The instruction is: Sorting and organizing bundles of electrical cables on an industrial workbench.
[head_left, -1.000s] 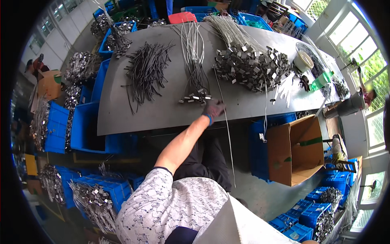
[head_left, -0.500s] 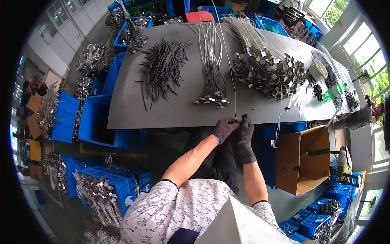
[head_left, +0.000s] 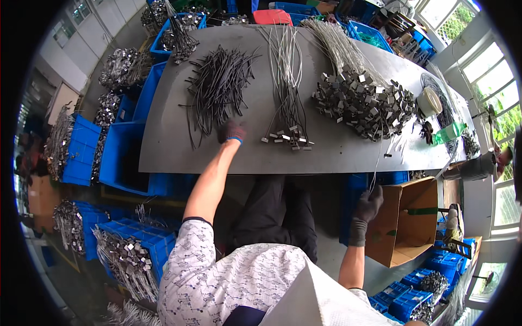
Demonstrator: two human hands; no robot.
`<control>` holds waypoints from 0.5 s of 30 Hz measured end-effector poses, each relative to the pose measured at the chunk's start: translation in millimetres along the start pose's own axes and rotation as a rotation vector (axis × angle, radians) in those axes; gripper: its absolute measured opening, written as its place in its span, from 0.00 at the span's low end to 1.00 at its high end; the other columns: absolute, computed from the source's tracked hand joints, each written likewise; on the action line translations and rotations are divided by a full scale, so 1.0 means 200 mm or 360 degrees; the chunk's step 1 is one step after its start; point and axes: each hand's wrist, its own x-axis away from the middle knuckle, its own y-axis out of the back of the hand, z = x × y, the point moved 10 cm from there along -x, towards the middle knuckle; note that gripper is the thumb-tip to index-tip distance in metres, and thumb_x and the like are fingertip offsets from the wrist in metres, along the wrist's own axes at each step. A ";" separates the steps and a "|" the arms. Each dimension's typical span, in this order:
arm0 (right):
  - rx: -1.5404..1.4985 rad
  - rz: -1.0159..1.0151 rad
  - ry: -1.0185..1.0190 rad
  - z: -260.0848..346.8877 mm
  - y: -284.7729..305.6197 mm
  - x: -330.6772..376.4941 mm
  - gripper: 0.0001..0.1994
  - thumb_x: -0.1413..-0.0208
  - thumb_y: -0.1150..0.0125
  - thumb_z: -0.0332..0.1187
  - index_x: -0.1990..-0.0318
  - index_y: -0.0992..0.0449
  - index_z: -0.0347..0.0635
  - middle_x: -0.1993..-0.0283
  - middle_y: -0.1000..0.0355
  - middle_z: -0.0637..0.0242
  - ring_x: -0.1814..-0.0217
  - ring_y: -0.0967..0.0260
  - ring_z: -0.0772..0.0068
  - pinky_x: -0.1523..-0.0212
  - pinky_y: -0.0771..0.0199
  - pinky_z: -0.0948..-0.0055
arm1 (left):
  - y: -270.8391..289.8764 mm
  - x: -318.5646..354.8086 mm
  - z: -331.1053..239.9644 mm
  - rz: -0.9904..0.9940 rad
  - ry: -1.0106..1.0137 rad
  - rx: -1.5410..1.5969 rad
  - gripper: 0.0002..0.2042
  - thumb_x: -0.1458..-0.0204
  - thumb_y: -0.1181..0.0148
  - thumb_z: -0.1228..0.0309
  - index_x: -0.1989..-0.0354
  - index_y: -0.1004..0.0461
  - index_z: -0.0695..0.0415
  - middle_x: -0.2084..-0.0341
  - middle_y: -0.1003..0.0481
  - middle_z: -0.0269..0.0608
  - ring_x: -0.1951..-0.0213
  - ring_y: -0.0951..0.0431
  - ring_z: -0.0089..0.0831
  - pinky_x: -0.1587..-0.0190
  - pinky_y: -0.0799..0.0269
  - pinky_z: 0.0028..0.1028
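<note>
My left hand (head_left: pixel 232 131), in a dark glove with a reddish back, reaches over the table to the lower end of a pile of thin black tubes (head_left: pixel 220 81). Its fingers are blurred, so their grip does not show. Off the table's front edge, my gloved right hand (head_left: pixel 368 205) is closed at the lower end of a thin wire (head_left: pixel 377 165) hanging down. Between the hands lies a bundle of pale wires (head_left: pixel 285 60) with dark lower parts and small metal blocks (head_left: pixel 287 138) at their ends. To its right is a large heap of metal blocks (head_left: pixel 364 103) with wires attached.
The grey table (head_left: pixel 244 160) spans the view before me. An open cardboard box (head_left: pixel 383 228) stands by my right hand. Blue crates (head_left: pixel 122 157) line the left side. A green bottle (head_left: pixel 450 133) and a whitish roll (head_left: pixel 429 102) lie at the table's right.
My hands were together at the table's front edge with a long wire. They have parted: the left went forward and left to the black tubes, the right moved right to the hanging wire.
</note>
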 end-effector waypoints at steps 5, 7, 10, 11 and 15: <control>0.1096 0.0439 -0.0482 -0.41 -0.08 0.03 0.26 0.45 0.33 0.40 0.43 0.28 0.35 0.46 0.27 0.48 0.44 0.28 0.52 0.44 0.29 0.62 | -0.30 -0.18 0.27 0.0056 0.0095 -0.0297 0.22 0.49 0.40 0.50 0.55 0.20 0.53 0.53 0.21 0.52 0.52 0.20 0.51 0.53 0.23 0.44; 0.0140 0.1054 -0.0666 -0.73 -0.44 0.14 0.27 0.45 0.34 0.45 0.45 0.27 0.33 0.50 0.24 0.48 0.48 0.26 0.55 0.47 0.28 0.65 | -0.42 -0.32 0.30 0.0223 0.0099 -0.0377 0.21 0.49 0.39 0.51 0.52 0.21 0.51 0.51 0.22 0.51 0.49 0.21 0.49 0.51 0.23 0.45; -0.0086 0.1307 -0.0817 -0.81 -0.64 0.26 0.29 0.47 0.34 0.50 0.46 0.26 0.35 0.51 0.22 0.49 0.47 0.24 0.54 0.46 0.28 0.64 | -0.51 -0.43 0.29 0.0347 -0.0315 -0.1061 0.18 0.43 0.47 0.55 0.48 0.22 0.48 0.45 0.25 0.47 0.48 0.21 0.45 0.49 0.26 0.44; -0.0129 0.1392 -0.0822 -0.77 -0.70 0.33 0.28 0.47 0.35 0.50 0.47 0.25 0.34 0.51 0.22 0.50 0.47 0.24 0.55 0.47 0.27 0.65 | -0.54 -0.40 0.27 0.0399 -0.0657 -0.1533 0.18 0.41 0.49 0.57 0.47 0.22 0.48 0.43 0.27 0.46 0.48 0.22 0.45 0.47 0.27 0.43; -0.0188 0.0881 -0.0997 -1.01 -0.44 0.43 0.23 0.45 0.34 0.46 0.53 0.22 0.32 0.56 0.21 0.56 0.54 0.25 0.69 0.53 0.26 0.72 | -0.67 -0.13 -0.15 0.0582 -0.0806 -0.0934 0.17 0.41 0.52 0.61 0.59 0.17 0.54 0.55 0.19 0.44 0.55 0.19 0.44 0.54 0.26 0.40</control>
